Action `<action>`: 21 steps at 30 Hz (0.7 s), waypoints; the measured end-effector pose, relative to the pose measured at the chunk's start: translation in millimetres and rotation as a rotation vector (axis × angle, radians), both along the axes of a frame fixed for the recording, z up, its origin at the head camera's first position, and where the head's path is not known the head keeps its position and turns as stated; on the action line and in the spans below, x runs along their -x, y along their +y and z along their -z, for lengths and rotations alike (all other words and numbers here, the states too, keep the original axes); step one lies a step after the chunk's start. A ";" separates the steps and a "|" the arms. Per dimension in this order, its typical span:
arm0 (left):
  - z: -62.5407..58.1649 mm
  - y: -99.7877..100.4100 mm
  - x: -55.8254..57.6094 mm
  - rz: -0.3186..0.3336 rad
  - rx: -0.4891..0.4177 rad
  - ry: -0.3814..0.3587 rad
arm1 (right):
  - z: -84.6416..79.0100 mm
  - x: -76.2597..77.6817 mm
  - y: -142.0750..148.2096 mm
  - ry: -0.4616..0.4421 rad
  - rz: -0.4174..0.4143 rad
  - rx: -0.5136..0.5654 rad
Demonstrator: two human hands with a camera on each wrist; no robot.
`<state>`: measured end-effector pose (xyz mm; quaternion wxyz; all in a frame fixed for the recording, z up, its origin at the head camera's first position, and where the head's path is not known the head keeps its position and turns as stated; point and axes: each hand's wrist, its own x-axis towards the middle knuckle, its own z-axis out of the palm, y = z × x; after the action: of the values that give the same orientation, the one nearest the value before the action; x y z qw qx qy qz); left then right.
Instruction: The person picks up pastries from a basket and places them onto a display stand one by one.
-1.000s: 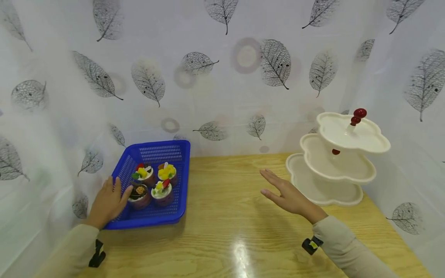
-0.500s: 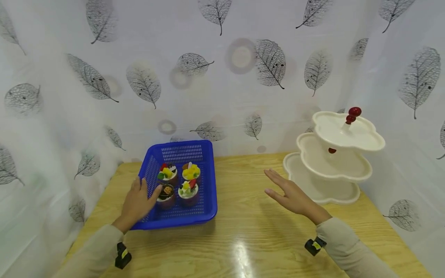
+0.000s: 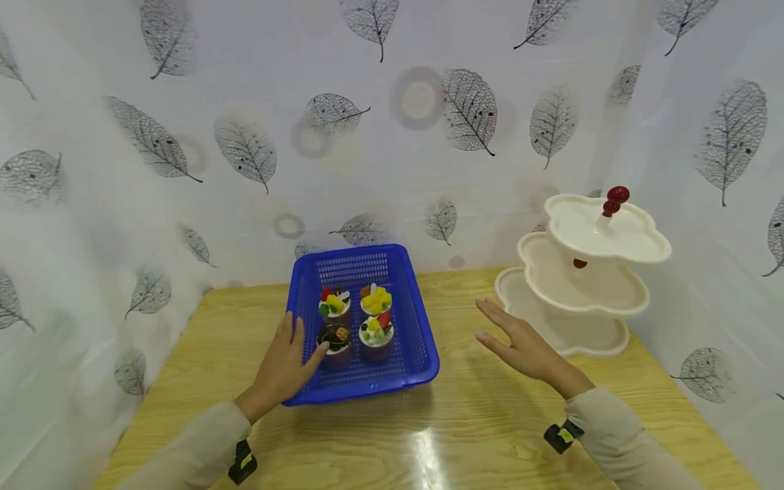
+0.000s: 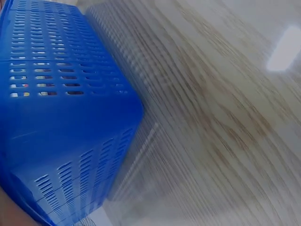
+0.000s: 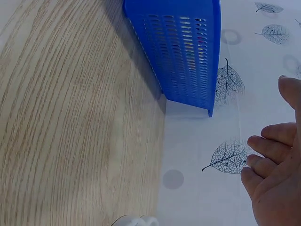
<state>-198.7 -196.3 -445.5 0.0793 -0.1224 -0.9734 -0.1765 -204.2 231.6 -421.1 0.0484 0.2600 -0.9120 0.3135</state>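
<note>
A blue plastic basket [image 3: 358, 391] with slotted walls sits on the table left of the right hand. Inside stand several dessert cups: one topped with dark chocolate and a cookie [image 3: 334, 338], one with white cream and a strawberry [image 3: 376, 335], one with yellow fruit [image 3: 376, 299], one with mixed fruit [image 3: 334, 303]. My left hand [image 3: 284, 367] rests along the basket's left rim, fingers extended, thumb reaching over the inside. My right hand [image 3: 528, 348] hovers over the table with straight fingers, holding nothing, between the basket and a tiered stand.
At the right back is the white three-tier stand [image 3: 606, 238] with scalloped trays and a red knob [image 3: 618, 195]. A white curtain [image 3: 392, 156] printed with grey leaves hangs along the back and sides of the wooden table [image 3: 490, 435].
The basket with its dessert cups has slid to the right across the table, turning slightly, with my left hand at its left side. My right hand has stayed nearly still.
</note>
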 end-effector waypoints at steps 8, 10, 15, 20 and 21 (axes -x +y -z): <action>0.7 34.3 0.5 0.030 -0.009 -0.036 | 5.7 -0.2 12.3 0.041 0.027 0.013; 0.1 41.3 0.3 0.040 -0.019 -0.051 | 5.8 -0.3 14.5 0.042 0.038 0.019; -0.1 58.9 1.3 0.064 -0.039 -0.055 | 4.8 -1.0 19.9 0.048 0.060 0.029; 1.4 81.5 2.6 0.071 -0.058 -0.071 | 3.9 -2.0 25.4 0.053 0.073 0.032; 1.6 86.4 3.0 0.072 -0.060 -0.073 | 4.0 -2.0 26.4 0.056 0.074 0.034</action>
<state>-201.7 -109.9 -447.1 0.0412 -0.1483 -0.9649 -0.2126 -202.2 258.0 -425.1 0.0898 0.2337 -0.9138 0.3197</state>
